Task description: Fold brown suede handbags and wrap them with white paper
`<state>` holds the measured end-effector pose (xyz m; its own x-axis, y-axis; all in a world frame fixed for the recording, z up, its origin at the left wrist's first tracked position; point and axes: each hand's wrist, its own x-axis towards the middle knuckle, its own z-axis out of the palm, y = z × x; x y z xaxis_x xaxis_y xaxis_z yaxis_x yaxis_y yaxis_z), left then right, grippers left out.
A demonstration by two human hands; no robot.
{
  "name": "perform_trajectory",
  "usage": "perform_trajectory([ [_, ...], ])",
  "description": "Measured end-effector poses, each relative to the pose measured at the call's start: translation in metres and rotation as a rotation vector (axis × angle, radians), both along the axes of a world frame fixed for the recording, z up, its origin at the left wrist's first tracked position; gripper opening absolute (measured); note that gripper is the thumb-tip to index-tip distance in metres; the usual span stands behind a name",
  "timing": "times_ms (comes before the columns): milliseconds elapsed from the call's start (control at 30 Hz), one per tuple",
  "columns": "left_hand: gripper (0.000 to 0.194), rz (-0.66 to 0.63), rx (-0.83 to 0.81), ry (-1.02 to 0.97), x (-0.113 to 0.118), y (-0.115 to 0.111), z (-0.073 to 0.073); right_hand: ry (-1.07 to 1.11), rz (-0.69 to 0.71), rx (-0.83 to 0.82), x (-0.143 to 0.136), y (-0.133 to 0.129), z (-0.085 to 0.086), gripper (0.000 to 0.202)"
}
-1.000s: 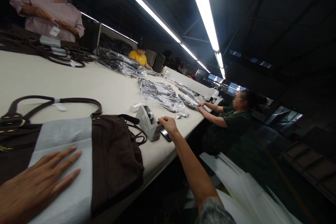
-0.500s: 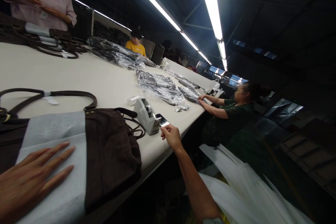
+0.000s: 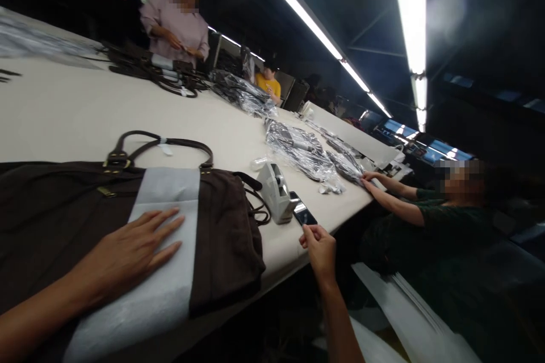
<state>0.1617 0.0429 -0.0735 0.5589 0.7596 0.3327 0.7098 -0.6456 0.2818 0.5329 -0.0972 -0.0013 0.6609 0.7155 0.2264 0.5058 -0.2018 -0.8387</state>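
Brown bag (image 3: 227, 238) under a flat left hand (image 3: 125, 252)

From here I see the bag lying on the pale table (image 3: 85, 102), near its edge, handles (image 3: 187, 142) toward the far side. The left hand rests on the light paper band (image 3: 170, 184) across it, fingers slightly apart. By the phone (image 3: 302, 210), the right hand (image 3: 320, 247) holds thumb and forefinger together; I can't tell whether anything thin is between them. A tape dispenser (image 3: 280, 209) stands between the bag and the phone.
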Motion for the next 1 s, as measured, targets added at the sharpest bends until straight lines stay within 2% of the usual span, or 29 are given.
perform_trajectory([
  [100, 0.058, -0.008, -0.035, 0.115, 0.005, -0.006, 0.011, 0.311, 0.271, 0.096, -0.053, 0.010, 0.019, 0.034],
  [200, 0.057, -0.009, -0.054, 0.149, 0.007, -0.008, 0.016, 0.476, 0.487, 0.072, -0.118, 0.045, 0.026, 0.030],
  [300, 0.057, -0.013, -0.039, 0.131, 0.006, -0.009, 0.016, 0.570, 0.550, 0.037, -0.168, 0.091, 0.023, 0.019],
  [400, 0.057, -0.023, -0.023, 0.105, 0.006, -0.010, 0.017, 0.650, 0.505, 0.000, -0.198, 0.130, 0.019, 0.009],
  [500, 0.054, -0.033, -0.009, 0.079, 0.006, -0.010, 0.018, 0.680, 0.422, -0.002, -0.217, 0.153, 0.017, 0.009],
  [600, 0.051, -0.035, -0.001, 0.051, 0.006, -0.011, 0.019, 0.662, 0.369, -0.001, -0.226, 0.164, 0.012, 0.011],
  [1000, 0.054, -0.023, -0.029, 0.039, 0.007, -0.016, 0.029, 0.595, 0.335, -0.082, -0.226, 0.164, -0.018, 0.008],
])
